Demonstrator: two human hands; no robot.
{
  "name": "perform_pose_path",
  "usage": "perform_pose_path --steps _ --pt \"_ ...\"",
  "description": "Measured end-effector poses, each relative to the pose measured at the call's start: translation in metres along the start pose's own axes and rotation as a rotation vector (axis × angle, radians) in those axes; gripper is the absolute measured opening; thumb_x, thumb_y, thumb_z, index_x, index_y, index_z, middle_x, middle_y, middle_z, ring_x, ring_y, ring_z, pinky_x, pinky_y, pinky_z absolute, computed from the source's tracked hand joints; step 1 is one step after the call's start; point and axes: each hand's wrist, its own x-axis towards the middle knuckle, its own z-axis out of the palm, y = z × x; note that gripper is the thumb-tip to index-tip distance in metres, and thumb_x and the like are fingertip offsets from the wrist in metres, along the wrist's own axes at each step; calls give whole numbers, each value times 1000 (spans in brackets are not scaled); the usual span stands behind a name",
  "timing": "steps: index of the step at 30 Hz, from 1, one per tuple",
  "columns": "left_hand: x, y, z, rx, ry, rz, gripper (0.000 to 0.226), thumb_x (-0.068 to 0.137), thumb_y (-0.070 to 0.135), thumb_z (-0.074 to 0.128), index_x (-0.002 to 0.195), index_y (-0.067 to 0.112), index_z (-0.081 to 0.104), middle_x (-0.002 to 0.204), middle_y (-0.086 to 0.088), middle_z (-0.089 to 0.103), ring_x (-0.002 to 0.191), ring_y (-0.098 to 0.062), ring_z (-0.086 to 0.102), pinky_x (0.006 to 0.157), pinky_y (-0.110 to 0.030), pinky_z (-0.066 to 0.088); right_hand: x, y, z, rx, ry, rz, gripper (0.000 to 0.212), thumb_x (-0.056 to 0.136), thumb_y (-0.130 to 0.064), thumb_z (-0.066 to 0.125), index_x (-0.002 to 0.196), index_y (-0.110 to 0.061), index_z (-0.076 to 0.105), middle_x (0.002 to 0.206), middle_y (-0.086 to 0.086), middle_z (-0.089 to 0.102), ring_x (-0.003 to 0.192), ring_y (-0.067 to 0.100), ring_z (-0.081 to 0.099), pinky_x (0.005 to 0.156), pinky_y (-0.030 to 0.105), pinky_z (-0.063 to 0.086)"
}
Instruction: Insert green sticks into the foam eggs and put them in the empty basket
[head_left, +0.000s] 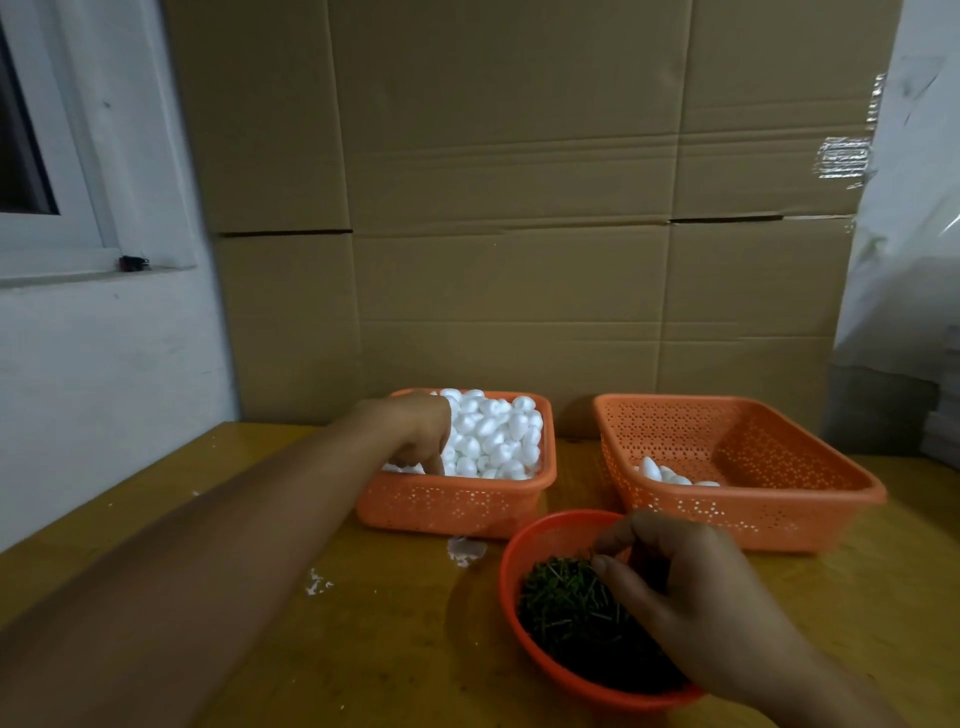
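reaching across a yellowish wooden counter (395, 623), the left hand (415, 431) dips into the left orange basket (457, 506), which is heaped with white foam eggs (498, 428); its fingers point down among the eggs at the near left corner, and whether they have closed on one cannot be told. the right hand (691, 587) sits over a round orange bowl (511, 566) at the near middle of the counter, thumb and forefinger brought together at the top of a dark pile of green sticks (566, 608); it seems to pinch one, though the stick itself is too fine to make out. to the right stands a second, wider orange basket (748, 514), perforated all over, with a few foam eggs (660, 473) lying in its near left corner. the two baskets stand side by side, apart, with the bowl just in front of the gap between them. small white foam crumbs (466, 551) are scattered on the counter before the left basket. behind everything rises a wall of flattened brown cardboard (519, 208), taped at its right edge. a white wall (104, 374) and window frame (78, 223) close off the left side, and pale plastic sheeting (909, 234) hangs at the right.
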Motion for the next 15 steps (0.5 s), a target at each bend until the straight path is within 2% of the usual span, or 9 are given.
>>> perform_pose_path --steps 3,5,7,8,10,11,12,14,15 --pt "4 4 3 32 -25 -22 31 87 29 78 108 8 71 99 -6 73 93 -22 72 91 -38 58 0 1 1 -24 2 -5 2 88 -35 71 87 -35 70 68 -9 71 56 9 63 53 36 51" --pt "5 8 5 39 -1 -31 46 88 24 78 126 5 61 122 -10 68 110 -26 67 94 -35 55 0 2 0 -24 3 -4 3 88 -35 71 86 -35 70 67 -9 70 55 9 63 51 33 50" --pt "6 8 5 60 -8 -29 52 88 18 76 134 4 56 133 -11 61 119 -27 62 94 -33 53 0 3 1 -27 5 -6 3 88 -35 71 86 -36 69 67 -10 70 55 10 63 51 33 50" --pt "7 7 4 78 -34 -32 45 88 16 75 129 6 58 128 -9 63 116 -26 63 93 -33 54 0 3 1 -30 3 -6 3 88 -35 71 86 -36 69 67 -10 70 55 9 63 52 34 51" --pt "8 4 1 138 -92 -31 18 88 15 74 102 10 65 99 -3 69 99 -23 69 93 -36 57 0 4 1 -34 1 -6 3 89 -35 71 86 -36 69 68 -10 70 55 9 63 54 36 52" --pt "9 3 0 165 -106 -33 12 87 16 74 93 10 65 86 -1 68 89 -22 70 92 -38 58 0 5 1 -36 -1 -6 3 89 -35 71 86 -36 69 68 -11 70 55 8 63 54 37 52" --pt "9 2 -1 181 -114 -30 13 87 16 74 95 9 66 84 -1 68 86 -21 69 91 -39 59 0 5 1 -35 -5 -4 3 89 -35 71 87 -36 69 68 -11 70 55 8 63 54 37 52" --pt "10 1 0 180 -114 -36 40 88 16 73 123 2 60 115 -5 69 99 -22 68 87 -33 56 0 5 1 -26 -13 1 4 89 -35 71 87 -37 69 69 -11 71 55 8 64 54 39 53" --pt "10 1 1 176 -98 -49 52 89 15 71 135 0 52 134 -8 62 111 -23 66 85 -31 52 -1 5 1 -22 -10 1 3 89 -35 71 87 -37 69 69 -11 71 55 8 64 54 39 54"
